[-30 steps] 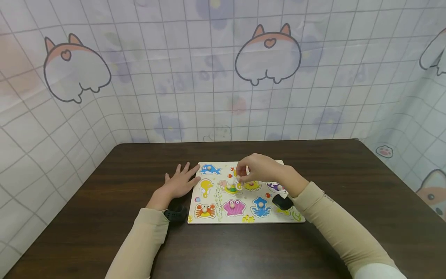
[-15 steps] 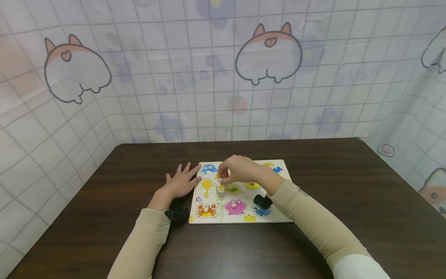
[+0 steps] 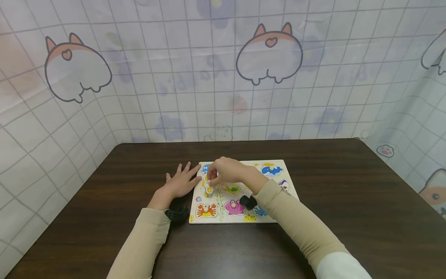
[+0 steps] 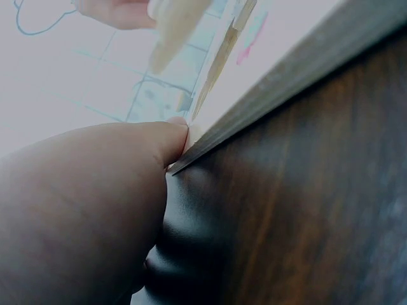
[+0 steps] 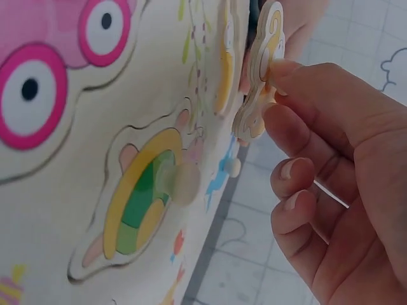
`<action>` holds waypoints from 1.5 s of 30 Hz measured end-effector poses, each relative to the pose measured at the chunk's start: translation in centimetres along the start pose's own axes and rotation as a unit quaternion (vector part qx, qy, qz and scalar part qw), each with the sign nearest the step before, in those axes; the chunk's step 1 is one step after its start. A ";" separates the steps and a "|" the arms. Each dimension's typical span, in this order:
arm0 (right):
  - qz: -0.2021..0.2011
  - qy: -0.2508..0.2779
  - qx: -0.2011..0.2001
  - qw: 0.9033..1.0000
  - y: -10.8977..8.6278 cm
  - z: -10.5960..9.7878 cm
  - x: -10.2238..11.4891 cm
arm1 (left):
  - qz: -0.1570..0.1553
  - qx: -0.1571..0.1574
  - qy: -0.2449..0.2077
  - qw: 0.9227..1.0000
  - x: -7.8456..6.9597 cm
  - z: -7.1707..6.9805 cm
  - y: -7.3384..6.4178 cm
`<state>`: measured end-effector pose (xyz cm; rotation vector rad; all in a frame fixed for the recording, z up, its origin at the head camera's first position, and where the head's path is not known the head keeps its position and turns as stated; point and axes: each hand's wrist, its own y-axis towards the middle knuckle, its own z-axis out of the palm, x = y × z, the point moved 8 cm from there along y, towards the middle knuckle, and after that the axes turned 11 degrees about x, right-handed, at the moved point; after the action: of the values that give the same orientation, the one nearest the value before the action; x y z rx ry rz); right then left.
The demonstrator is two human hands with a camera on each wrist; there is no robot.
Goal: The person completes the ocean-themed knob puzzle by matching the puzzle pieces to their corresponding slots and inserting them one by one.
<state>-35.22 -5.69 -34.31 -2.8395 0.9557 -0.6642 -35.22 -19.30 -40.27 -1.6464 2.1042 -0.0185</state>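
Observation:
A white wooden puzzle board [image 3: 291, 189] with sea animal pictures lies flat on the table. My right hand [image 3: 228, 170] pinches a yellow seahorse puzzle piece [image 5: 262, 70] between thumb and index finger. The piece is raised just above the printed seahorse recess [image 5: 227, 70] on the board's left side, apart from the surface in the right wrist view. My left hand [image 3: 178, 184] rests with spread fingers at the board's left edge, its thumb touching the edge in the left wrist view.
Around the recess sit a crab piece [image 3: 206, 210], a pink shell piece [image 3: 234, 207], a turtle piece [image 5: 143, 197] and a blue whale piece [image 3: 271, 170], with knobs. The dark wooden table [image 3: 313, 162] ends at a patterned cloth backdrop [image 3: 195, 97].
My right hand has carried the seahorse piece leftward from near the turtle to above the seahorse recess, uncovering the board's right side. The left hand has stayed in place.

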 end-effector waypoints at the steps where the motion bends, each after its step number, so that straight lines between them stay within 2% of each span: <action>1: 0.002 0.003 0.003 1.000 0.1 0.1 0.0 | 0.001 0.001 -0.001 1.000 0.0 0.0 0.0; 10: -0.008 0.017 0.022 1.000 1.6 0.5 0.3 | 0.003 0.002 -0.008 1.000 0.3 0.0 -0.2; 19: 0.005 0.021 0.041 0.999 2.3 1.0 0.5 | 0.009 0.003 -0.013 1.000 0.1 0.0 -0.3; 31: 0.022 0.039 0.046 0.998 2.1 1.1 0.2 | 0.007 0.003 -0.010 1.000 0.0 -0.3 -0.2; 39: 0.012 0.056 0.045 0.997 2.0 1.2 0.0 | 0.007 -0.002 -0.007 1.000 -0.1 -0.2 -0.2; 45: 0.003 0.034 0.036 0.999 1.1 0.4 -0.1 | 0.004 0.002 -0.007 1.000 0.0 0.0 0.0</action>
<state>-35.75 -6.57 -34.95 -2.7666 0.9292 -0.7836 -35.21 -19.31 -40.29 -1.6319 2.0974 -0.0080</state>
